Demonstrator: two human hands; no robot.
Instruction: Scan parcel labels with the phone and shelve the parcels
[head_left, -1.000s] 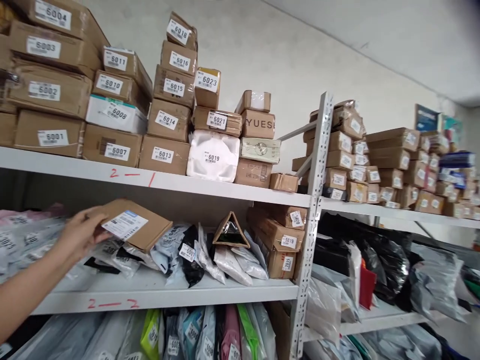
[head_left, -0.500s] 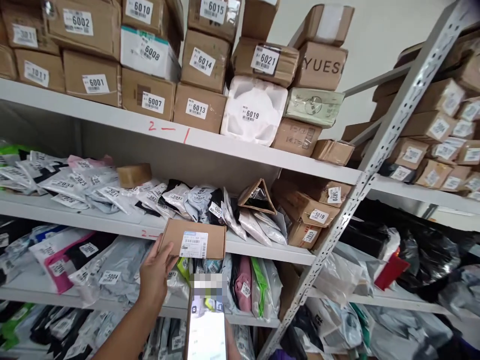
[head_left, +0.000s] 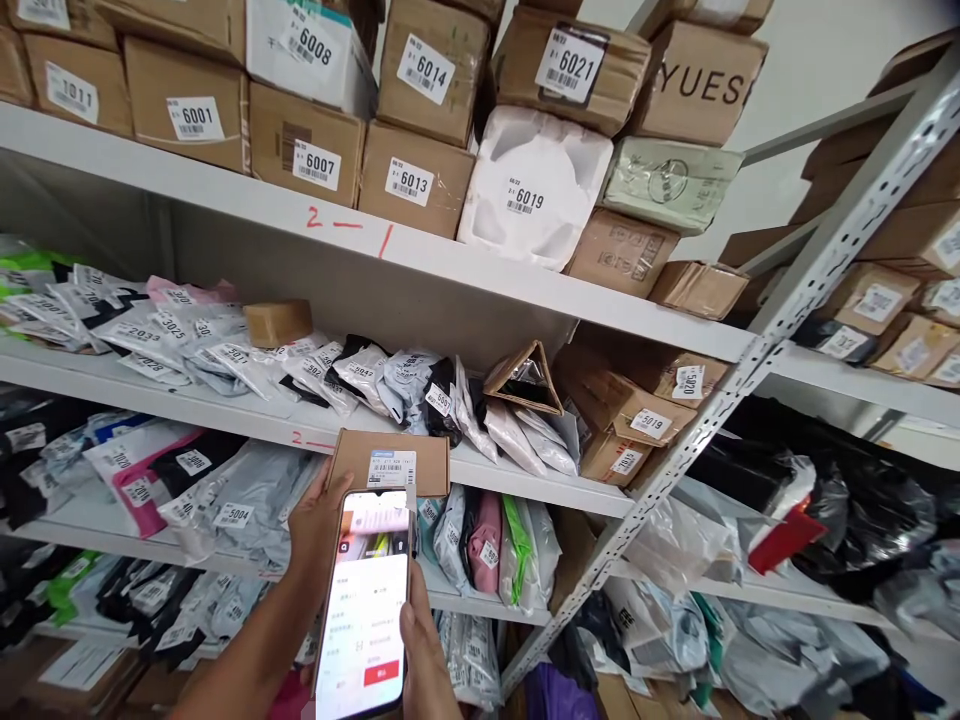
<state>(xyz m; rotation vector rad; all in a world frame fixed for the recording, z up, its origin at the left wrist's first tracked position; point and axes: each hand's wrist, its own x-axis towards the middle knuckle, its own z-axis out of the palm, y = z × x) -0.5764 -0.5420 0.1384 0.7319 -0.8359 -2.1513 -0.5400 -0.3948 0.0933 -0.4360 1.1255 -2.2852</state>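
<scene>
Left hand (head_left: 313, 520) grips the cardboard box (head_left: 397, 443), label (head_left: 392, 468) showing, in front of the middle shelf (head_left: 517, 480) — held, not yet set down. Right hand (head_left: 426, 640) grasps the lit phone (head_left: 365, 610), also before that shelf — whether its screen matches the label, I can't tell.

The bare left forearm (head_left: 255, 640) slants up and rightward from the bottom edge to the left hand (head_left: 311, 525), raised and gripping; the right hand (head_left: 429, 650) sits lower, thumb (head_left: 409, 620) upward, its fingers perhaps curled behind.
</scene>
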